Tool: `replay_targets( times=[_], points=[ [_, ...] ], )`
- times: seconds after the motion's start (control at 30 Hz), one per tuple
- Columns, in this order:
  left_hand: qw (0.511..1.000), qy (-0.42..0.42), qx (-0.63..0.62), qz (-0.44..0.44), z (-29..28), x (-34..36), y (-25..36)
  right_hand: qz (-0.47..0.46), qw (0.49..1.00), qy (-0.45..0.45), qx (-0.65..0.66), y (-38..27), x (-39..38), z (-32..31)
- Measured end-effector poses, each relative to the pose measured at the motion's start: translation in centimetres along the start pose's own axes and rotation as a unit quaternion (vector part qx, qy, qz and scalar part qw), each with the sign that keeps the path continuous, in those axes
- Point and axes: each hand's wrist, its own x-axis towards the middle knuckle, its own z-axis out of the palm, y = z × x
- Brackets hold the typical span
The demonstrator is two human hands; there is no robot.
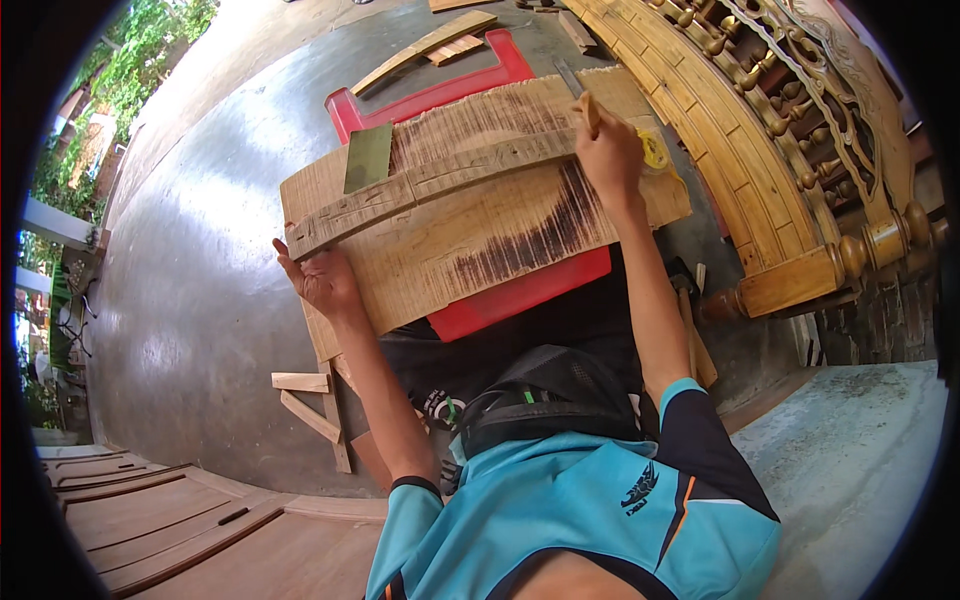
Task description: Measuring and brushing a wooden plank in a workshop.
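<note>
A long, slightly curved wooden strip (420,190) with dark marks along it lies slantwise over a sheet of brown cardboard (430,270). At the strip's left end is my left hand (328,282), its fingers closed around the end and the thumb pointing outward. My right hand (612,160) is closed on a wooden-handled tool (590,112) beside the strip's right end. The tool's narrow, flat blade points away from me; its exact kind is unclear. Just beyond the strip, a flat olive-green rectangular piece (368,158) rests on the cardboard.
Red plastic furniture (540,290) supports the cardboard. A yellow roll (655,150) sits near my right wrist. Wood offcuts (425,50) lie at the far side, more scraps (310,410) at the left. A carved wooden bench (740,170) borders the right; wooden panels (190,520) lie lower left.
</note>
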Motion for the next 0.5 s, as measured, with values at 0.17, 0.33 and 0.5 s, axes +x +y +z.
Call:
replay_targets(
  times=[0.17, 0.33, 0.5],
  points=[
    [0.989, -0.063, -0.116, -0.074, -0.4, 0.0, 1.0, -0.037, 0.984, -0.146, 0.096, -0.1, -1.0, -0.4],
    [0.999, -0.023, -0.042, 0.006, 0.3, -0.4, 0.8, 0.074, 0.973, -0.183, 0.12, -2.6, 0.1, -0.8],
    [0.994, -0.056, -0.088, 0.017, 1.0, -0.9, 0.5, 0.08, 0.889, -0.19, 0.408, -6.1, -1.5, -0.5]
  ],
)
